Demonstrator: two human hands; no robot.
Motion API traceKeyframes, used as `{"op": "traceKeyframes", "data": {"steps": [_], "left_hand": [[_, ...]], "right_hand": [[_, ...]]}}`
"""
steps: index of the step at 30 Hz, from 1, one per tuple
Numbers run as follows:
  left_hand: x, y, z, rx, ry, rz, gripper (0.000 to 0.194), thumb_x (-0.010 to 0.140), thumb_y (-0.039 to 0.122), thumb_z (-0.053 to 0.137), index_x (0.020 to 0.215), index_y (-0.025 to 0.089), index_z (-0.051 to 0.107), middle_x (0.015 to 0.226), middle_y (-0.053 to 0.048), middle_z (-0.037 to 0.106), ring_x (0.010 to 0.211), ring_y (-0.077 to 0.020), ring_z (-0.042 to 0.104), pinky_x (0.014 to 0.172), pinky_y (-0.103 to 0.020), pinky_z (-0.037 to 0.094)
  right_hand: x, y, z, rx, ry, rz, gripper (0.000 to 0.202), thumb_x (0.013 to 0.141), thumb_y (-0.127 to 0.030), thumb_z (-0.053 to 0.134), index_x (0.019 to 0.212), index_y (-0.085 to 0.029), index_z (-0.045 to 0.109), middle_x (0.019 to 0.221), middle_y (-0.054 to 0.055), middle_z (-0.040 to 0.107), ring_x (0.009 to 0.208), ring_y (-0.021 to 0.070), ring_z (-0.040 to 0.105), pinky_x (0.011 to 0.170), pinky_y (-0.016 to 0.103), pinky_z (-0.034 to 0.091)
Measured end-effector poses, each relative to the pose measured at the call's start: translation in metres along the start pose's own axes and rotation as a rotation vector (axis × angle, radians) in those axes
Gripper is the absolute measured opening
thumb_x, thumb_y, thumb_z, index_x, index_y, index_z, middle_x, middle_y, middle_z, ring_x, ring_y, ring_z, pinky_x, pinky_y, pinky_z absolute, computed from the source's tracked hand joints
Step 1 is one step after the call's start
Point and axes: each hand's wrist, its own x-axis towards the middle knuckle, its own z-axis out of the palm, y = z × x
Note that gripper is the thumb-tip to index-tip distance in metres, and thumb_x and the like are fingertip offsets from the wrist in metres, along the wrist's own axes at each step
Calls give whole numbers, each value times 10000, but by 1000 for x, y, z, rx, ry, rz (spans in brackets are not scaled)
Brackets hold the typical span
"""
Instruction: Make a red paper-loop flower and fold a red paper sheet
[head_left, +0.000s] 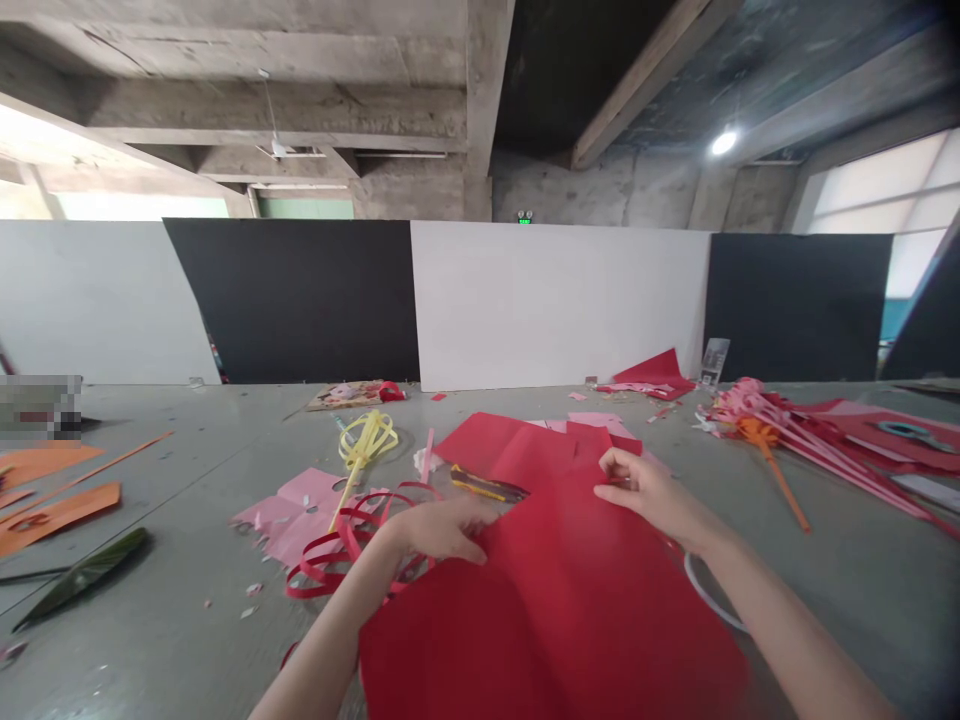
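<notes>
A large red sheet (600, 600), creased and partly blurred, spreads towards me in the lower middle. My left hand (444, 528) grips its left edge, with the thumb on top and the fingertips blurred. At the upper right edge, my right hand (637, 488) holds the sheet between curled fingers and thumb. More red paper (495, 445) lies beyond the hands. A yellow and black cutter (487, 485) rests between that paper and my left hand. Red strips (319, 575) curl beside my left wrist.
Pink paper (300, 515) and a yellow ribbon flower (367, 440) lie left of centre. Orange pieces (67, 515) and a green leaf (94, 575) are far left. Pink strips (757, 400), an orange flower (761, 435) and scissors (911, 433) lie right. Panels (562, 300) stand behind.
</notes>
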Motion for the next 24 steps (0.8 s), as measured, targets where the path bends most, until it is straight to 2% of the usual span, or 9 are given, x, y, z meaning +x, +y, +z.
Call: {"op": "traceKeyframes", "data": {"steps": [2, 5, 7, 9, 11, 13, 15, 18, 24], "left_hand": [[2, 2, 4, 69, 6, -38, 278, 711, 129, 488, 965, 203, 575, 982, 19, 631, 837, -184, 581, 699, -233, 441], [7, 12, 13, 198, 17, -112, 314, 656, 73, 464, 922, 195, 578, 937, -15, 638, 826, -211, 586, 677, -257, 440], [10, 21, 21, 274, 8, -164, 324, 626, 46, 442, 891, 175, 575, 863, -47, 646, 759, -226, 604, 595, -261, 441], [13, 29, 28, 332, -3, -203, 325, 612, 38, 433, 880, 161, 570, 817, -72, 649, 697, -238, 613, 506, -258, 422], [15, 36, 32, 379, -5, -228, 310, 617, 43, 436, 873, 156, 569, 816, -93, 649, 684, -248, 618, 466, -258, 408], [15, 40, 34, 418, 3, -247, 282, 645, 63, 442, 878, 155, 570, 853, -108, 647, 711, -256, 624, 475, -264, 415], [14, 43, 34, 453, 10, -267, 262, 684, 87, 438, 896, 153, 577, 882, -117, 646, 727, -264, 630, 486, -270, 423], [10, 44, 32, 495, 22, -280, 288, 719, 91, 424, 938, 174, 591, 888, -101, 653, 756, -264, 633, 498, -268, 431], [-2, 41, 22, 592, 116, -282, 306, 773, 90, 380, 919, 208, 621, 827, -77, 662, 784, -271, 626, 619, -326, 458]], "right_hand": [[-4, -2, -1, -159, -41, -23, 275, 724, -288, 534, 993, -252, 491, 1006, 36, 600, 948, 207, 569, 777, 308, 451], [-11, -16, 7, -407, -25, -158, 585, 672, -270, 586, 1228, -228, 407, 1287, 87, 441, 1181, 253, 397, 934, 373, 356], [-16, -28, 20, -446, -65, -254, 621, 695, -352, 604, 1266, -221, 397, 1332, 86, 399, 1220, 259, 344, 973, 382, 312], [-20, -38, 34, -429, -192, -302, 524, 725, -402, 593, 1205, -221, 484, 1254, 81, 495, 1150, 259, 433, 930, 362, 352], [-22, -42, 47, -414, -303, -290, 300, 773, -341, 558, 1048, -228, 594, 1053, 58, 628, 971, 233, 563, 799, 314, 418], [-22, -41, 55, -436, -340, -264, 143, 796, -248, 524, 865, -222, 647, 835, 31, 674, 789, 202, 614, 665, 267, 419], [-20, -38, 59, -469, -335, -253, 149, 802, -201, 510, 740, -207, 645, 709, 16, 664, 680, 182, 613, 580, 243, 386], [-17, -35, 60, -474, -333, -298, 175, 812, -175, 499, 706, -198, 637, 708, 16, 666, 680, 180, 612, 562, 236, 366], [-16, -32, 61, -486, -355, -387, 295, 788, -34, 393, 878, -193, 624, 872, 49, 666, 843, 189, 605, 673, 251, 393]]}}
